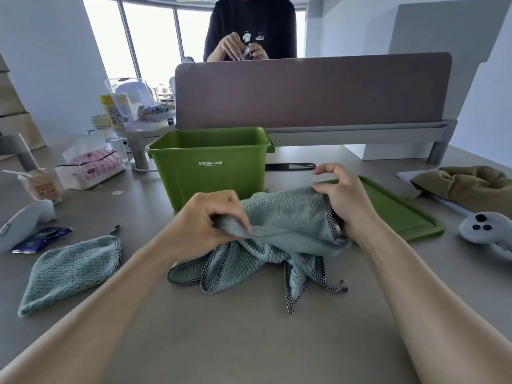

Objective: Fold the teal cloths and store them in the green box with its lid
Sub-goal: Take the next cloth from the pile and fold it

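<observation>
One folded cloth [69,270] is lying near your left arm. Your left hand [213,217] and right hand [343,200] are both pinching a rumpled cloth [285,217], which I judge is not folded yet. Behind it, the box [210,167] is standing open, and its lid [401,212] is lying on the table to its right.

You have bright, even daylight to work in. It enters through the windows [149,37] at the upper left of the frame, which are blown out to near white. The tabletop [249,342] is evenly lit, with only soft, faint shadows beneath the teal cloth [282,225] and along the foot of the green box [207,184]. The middle of the frame is sharp enough that the box's white lettering reads. Toward the edges the wide lens stretches things: your forearms [110,306] flare at the lower corners and the divider panel [313,92] bows along its top. The person [250,26] at top centre looks soft.
</observation>
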### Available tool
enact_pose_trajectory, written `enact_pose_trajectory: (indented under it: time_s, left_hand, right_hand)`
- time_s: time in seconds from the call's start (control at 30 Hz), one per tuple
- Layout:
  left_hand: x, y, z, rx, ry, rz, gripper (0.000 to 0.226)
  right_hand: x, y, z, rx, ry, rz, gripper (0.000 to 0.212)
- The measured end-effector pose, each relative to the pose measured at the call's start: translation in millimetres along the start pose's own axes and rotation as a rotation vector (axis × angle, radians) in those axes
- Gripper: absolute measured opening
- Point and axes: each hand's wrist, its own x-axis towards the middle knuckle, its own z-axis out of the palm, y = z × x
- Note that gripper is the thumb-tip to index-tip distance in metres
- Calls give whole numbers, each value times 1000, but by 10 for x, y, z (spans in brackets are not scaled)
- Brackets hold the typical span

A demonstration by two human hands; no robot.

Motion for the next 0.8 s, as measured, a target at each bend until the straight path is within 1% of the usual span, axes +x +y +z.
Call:
enact_pose_trajectory:
  time_s: [0.03,0.1,0.17,0.23,0.27,0.3,0.33,0.37,0.4,0.43,0.47,0.5,0.53,0.57,0.6,0.63,0.7,0.73,0.8]
  left_hand:
    - [-93,-27,-75,-14,-5,0,14]
    - [-244,-65,-209,-35,-32,-19,12]
    - [-354,-77,-294,-24,-71,-32,16]
    - [-435,-86,-328,-11,-111,-45,17]
    - [-471,-82,-334,-13,-120,-50,16]
    - [-501,-73,-334,-24,-119,-61,17]
    - [-530,-71,-329,-35,-106,-76,20]
    - [-561,-83,-323,-34,-80,-89,24]
    - [-589,-108,-317,-27,-43,-100,33]
    - [-620,-127,-311,-33,-4,-114,43]
    - [-652,-129,-300,-56,40,-141,52]
    - [-680,-126,-296,-91,89,-174,55]
    - [-707,-116,-294,-122,132,-208,54]
    - [-731,-108,-293,-141,159,-233,51]
    - [-756,-97,-293,-145,171,-244,50]
    - [-776,-81,-293,-135,169,-242,51]
    - [-820,-49,-302,-110,149,-219,55]
    - [-840,-27,-309,-106,136,-210,57]
    - [-869,10,-337,-105,109,-196,57]
  right_hand:
    - [25,31,-1,-33,11,9,22]
    - [56,117,1,-87,-2,54,29]
    - [37,199,-36,-145,-52,112,33]
    - [-12,228,-93,-218,-58,120,30]
    - [-35,225,-131,-315,-31,69,25]
    - [-86,190,-170,-413,6,-14,20]
    - [-176,121,-206,-458,18,-115,13]
    - [-278,44,-240,-449,-28,-217,9]
    - [-401,-45,-272,-409,-150,-304,7]
    - [-549,-137,-292,-388,-327,-357,9]
    - [-688,-188,-303,-434,-512,-384,16]
    - [-803,-199,-310,-556,-657,-404,30]
    - [-887,-161,-308,-711,-738,-413,45]
    - [-958,-94,-303,-849,-754,-425,57]
    - [-1006,-8,-296,-940,-720,-450,61]
    - [-1043,68,-290,-963,-657,-495,55]
    - [-1101,141,-317,-874,-522,-582,33]
    - [-1125,131,-352,-806,-481,-590,27]
    - [-1148,68,-440,-638,-483,-483,29]
